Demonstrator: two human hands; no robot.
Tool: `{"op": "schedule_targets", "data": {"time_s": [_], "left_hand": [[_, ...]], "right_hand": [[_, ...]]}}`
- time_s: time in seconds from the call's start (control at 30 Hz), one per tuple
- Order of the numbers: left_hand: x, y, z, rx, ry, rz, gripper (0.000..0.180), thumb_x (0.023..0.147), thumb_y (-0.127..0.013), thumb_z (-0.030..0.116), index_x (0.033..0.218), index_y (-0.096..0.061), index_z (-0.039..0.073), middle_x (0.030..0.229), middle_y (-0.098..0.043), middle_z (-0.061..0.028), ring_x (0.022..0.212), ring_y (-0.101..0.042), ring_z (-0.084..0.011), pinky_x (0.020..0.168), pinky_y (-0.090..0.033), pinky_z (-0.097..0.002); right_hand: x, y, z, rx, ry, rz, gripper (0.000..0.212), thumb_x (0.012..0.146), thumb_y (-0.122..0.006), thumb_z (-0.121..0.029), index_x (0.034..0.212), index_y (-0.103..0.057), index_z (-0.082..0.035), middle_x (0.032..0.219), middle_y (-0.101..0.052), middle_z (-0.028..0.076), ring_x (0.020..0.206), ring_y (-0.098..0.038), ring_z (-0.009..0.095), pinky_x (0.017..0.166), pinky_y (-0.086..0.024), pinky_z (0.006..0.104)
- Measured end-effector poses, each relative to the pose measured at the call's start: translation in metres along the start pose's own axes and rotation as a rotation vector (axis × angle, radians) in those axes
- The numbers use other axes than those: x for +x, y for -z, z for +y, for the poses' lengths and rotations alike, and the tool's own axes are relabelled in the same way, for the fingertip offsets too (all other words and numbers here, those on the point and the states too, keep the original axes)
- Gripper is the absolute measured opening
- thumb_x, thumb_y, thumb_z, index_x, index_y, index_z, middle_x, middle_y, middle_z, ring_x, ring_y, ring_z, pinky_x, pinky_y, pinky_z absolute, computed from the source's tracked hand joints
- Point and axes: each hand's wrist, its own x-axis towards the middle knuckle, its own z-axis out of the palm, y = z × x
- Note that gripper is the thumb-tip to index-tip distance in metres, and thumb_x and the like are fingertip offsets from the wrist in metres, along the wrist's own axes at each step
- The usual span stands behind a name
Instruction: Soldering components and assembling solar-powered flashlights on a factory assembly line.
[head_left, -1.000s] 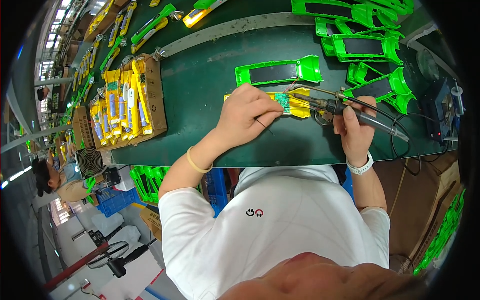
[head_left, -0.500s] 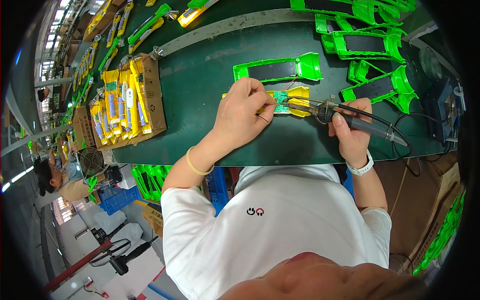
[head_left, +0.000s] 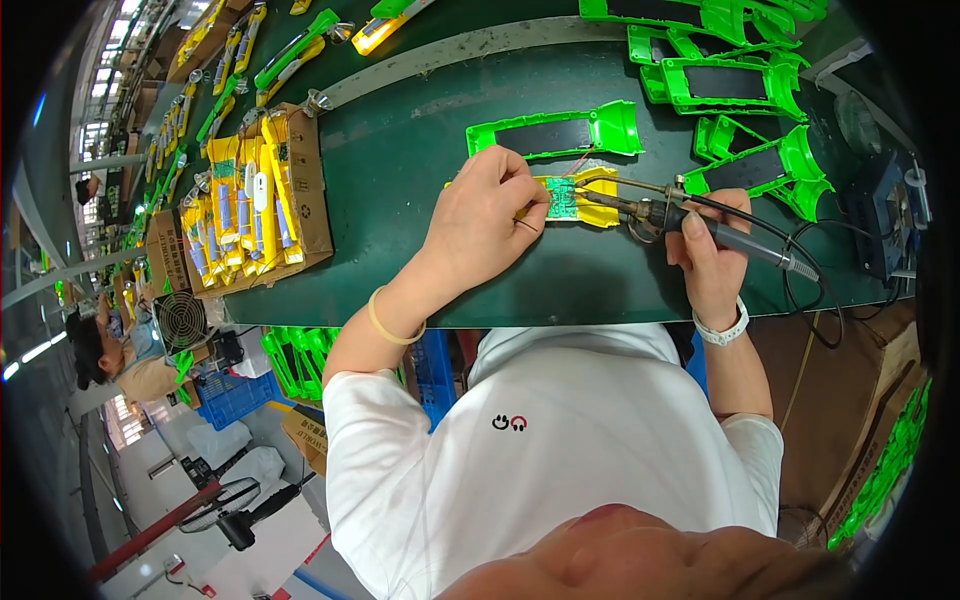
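My right hand [head_left: 712,245] wraps around a soldering iron [head_left: 735,240] with a dark grip and a thin metal guide tube beside its shaft. Its tip points left, at the right edge of a small green circuit board [head_left: 562,198]; contact cannot be made out. The board sits in a yellow plastic housing [head_left: 598,197] on the table. My left hand [head_left: 487,212] covers the housing's left part, thumb and forefinger pinched on a thin wire whose end sticks out below them. Just beyond lies a green housing [head_left: 612,130] with a dark panel, a red wire running from it toward the board.
More green housings [head_left: 720,88] are piled at the far right, near a blue soldering station [head_left: 875,215]. On the left stands a cardboard box [head_left: 312,190] of yellow housings. A metal rail [head_left: 470,62] crosses behind. A co-worker [head_left: 140,365] sits far left.
My right hand and the soldering iron have shifted slightly right, drawing the tip back from the middle of the board. My left hand has barely moved.
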Motion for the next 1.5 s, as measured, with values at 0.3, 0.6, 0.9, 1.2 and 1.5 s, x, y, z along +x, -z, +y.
{"op": "schedule_targets", "data": {"time_s": [0.3, 0.6, 0.9, 1.2, 1.5], "left_hand": [[-0.006, 0.034, 0.007, 0.334, -0.072, 0.157, 0.023, 0.067, -0.074, 0.014, 0.082, -0.060, 0.004, 0.077, -0.052, -0.0086, 0.068, -0.052, -0.0213, 0.055, -0.044, -0.0308], [-0.019, 0.015, 0.003, -0.263, 0.010, 0.015, 0.012, 0.069, -0.069, 0.004, 0.081, -0.064, 0.005, 0.070, -0.056, -0.0052, 0.066, -0.054, -0.0195, 0.057, -0.044, -0.0292], [-0.010, -0.002, -0.008, 0.085, -0.321, 0.101, 0.027, 0.060, -0.069, -0.002, 0.085, -0.065, 0.008, 0.076, -0.056, -0.0040, 0.073, -0.057, -0.0201, 0.060, -0.048, -0.0296], [-0.008, 0.002, -0.008, 0.205, -0.368, 0.029, 0.023, 0.062, -0.065, 0.003, 0.085, -0.065, 0.009, 0.074, -0.055, -0.0033, 0.072, -0.057, -0.0188, 0.056, -0.049, -0.0286], [-0.006, 0.006, -0.004, 0.238, -0.386, -0.002, 0.016, 0.065, -0.062, 0.008, 0.081, -0.062, 0.010, 0.073, -0.054, -0.0029, 0.073, -0.057, -0.0185, 0.055, -0.048, -0.0282]], "right_hand": [[0.000, 0.004, -0.003, 0.001, 0.035, 0.022, 0.025, 0.084, -0.058, -0.010, 0.096, -0.036, -0.006, 0.074, -0.048, 0.006, 0.052, -0.045, 0.010, 0.045, -0.038, 0.0222], [-0.001, 0.002, -0.006, 0.015, 0.016, 0.025, 0.024, 0.084, -0.058, -0.010, 0.094, -0.036, -0.006, 0.073, -0.048, 0.006, 0.051, -0.045, 0.010, 0.045, -0.037, 0.0224], [-0.001, 0.003, -0.002, 0.015, -0.002, 0.006, 0.027, 0.084, -0.058, -0.007, 0.095, -0.034, -0.006, 0.071, -0.050, 0.006, 0.052, -0.045, 0.009, 0.045, -0.037, 0.0220], [-0.001, 0.002, -0.001, -0.007, -0.004, -0.024, 0.026, 0.083, -0.058, -0.006, 0.090, -0.033, -0.006, 0.069, -0.051, 0.005, 0.051, -0.045, 0.008, 0.045, -0.038, 0.0206], [0.001, 0.001, 0.005, -0.036, -0.038, -0.058, 0.025, 0.083, -0.058, -0.004, 0.093, -0.035, -0.007, 0.071, -0.051, 0.005, 0.052, -0.045, 0.007, 0.045, -0.037, 0.0199]]}}
